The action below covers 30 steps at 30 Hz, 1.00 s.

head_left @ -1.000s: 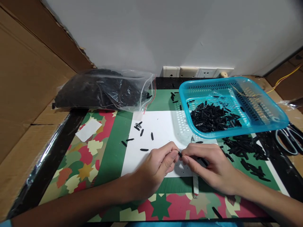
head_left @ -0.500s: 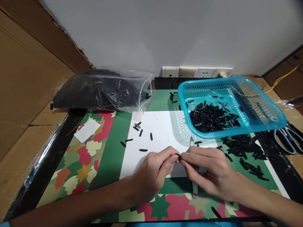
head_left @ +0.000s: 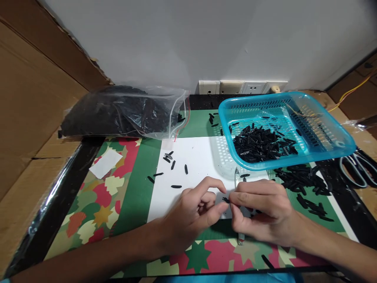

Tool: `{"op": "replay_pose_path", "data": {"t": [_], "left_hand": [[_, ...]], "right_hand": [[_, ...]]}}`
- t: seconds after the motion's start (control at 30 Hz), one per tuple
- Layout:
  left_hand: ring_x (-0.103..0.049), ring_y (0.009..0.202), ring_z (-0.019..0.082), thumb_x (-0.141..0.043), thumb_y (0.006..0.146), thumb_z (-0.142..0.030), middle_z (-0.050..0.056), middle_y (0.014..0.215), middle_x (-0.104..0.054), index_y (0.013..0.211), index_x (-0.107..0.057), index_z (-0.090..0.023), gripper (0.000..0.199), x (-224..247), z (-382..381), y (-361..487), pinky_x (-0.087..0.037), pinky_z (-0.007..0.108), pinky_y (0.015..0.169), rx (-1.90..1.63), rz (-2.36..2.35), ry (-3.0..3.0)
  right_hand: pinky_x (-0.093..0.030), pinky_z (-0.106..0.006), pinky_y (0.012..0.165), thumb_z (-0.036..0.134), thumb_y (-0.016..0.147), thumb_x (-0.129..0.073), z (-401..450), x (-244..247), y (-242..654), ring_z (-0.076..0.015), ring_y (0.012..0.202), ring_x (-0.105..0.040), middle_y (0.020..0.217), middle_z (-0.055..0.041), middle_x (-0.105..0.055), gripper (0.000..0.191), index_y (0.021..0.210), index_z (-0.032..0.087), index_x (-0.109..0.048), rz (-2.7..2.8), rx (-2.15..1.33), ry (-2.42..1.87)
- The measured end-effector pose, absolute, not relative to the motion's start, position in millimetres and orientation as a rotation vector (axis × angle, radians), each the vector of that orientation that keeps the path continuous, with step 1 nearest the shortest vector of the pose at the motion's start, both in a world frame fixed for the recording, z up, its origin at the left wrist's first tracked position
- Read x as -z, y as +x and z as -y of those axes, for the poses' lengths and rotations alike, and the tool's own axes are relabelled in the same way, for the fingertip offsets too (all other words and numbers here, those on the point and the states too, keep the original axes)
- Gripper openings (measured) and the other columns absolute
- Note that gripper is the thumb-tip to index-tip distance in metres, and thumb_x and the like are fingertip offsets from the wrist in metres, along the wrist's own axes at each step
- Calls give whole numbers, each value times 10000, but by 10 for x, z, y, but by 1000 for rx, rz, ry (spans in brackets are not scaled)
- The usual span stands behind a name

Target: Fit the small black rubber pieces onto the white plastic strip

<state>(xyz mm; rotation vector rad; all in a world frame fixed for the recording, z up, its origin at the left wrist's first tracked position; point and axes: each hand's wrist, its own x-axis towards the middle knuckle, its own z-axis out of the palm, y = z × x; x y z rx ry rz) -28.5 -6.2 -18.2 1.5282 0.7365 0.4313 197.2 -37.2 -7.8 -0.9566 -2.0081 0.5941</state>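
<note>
Over the white sheet, my right hand pinches a small black piece between thumb and fingertips. Its left end sticks out towards my left hand, whose thumb and index finger are spread apart around it without holding anything. Several loose black pieces lie on the sheet to the left. A clear pen-like tool lies partly hidden under my right hand. Behind that hand, a blue basket holds many black pieces.
A clear zip bag full of black material lies at the back left. A small white paper rests on the patterned mat. Black piles sit right of my right hand, near scissors. Wall sockets are behind.
My left thumb and index finger have opened and come off the black piece, which stays in my right hand. The whole view has shifted slightly.
</note>
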Motion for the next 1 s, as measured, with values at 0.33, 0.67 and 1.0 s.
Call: {"op": "replay_pose_path", "data": {"t": [0.33,0.67,1.0], "left_hand": [[-317,563,92,-504,1118,-278,-115,648,-395,1115,-541,-240,53,253,87,-280,-269,233,572,-470,-755,1688],[-264,547,85,-532,1107,-261,-116,643,-318,1045,-525,-222,74,182,54,-237,-236,222,538,-614,-687,1471],[-251,513,64,-604,1100,-423,-115,636,-369,1073,-560,-214,215,258,30,-291,-204,213,507,-575,-666,1203]], "right_hand": [[-281,-329,526,67,971,-608,372,138,1995,-141,539,-390,635,29,-498,169,860,161,-693,2145,-275,-968],[-381,-256,568,89,1003,-576,372,53,2044,-109,605,-499,729,10,-601,145,972,146,-705,1981,-798,-949],[-425,-224,680,197,1094,-562,337,25,2035,-105,722,-550,829,8,-648,175,993,182,-705,1844,-1178,-973]]}}
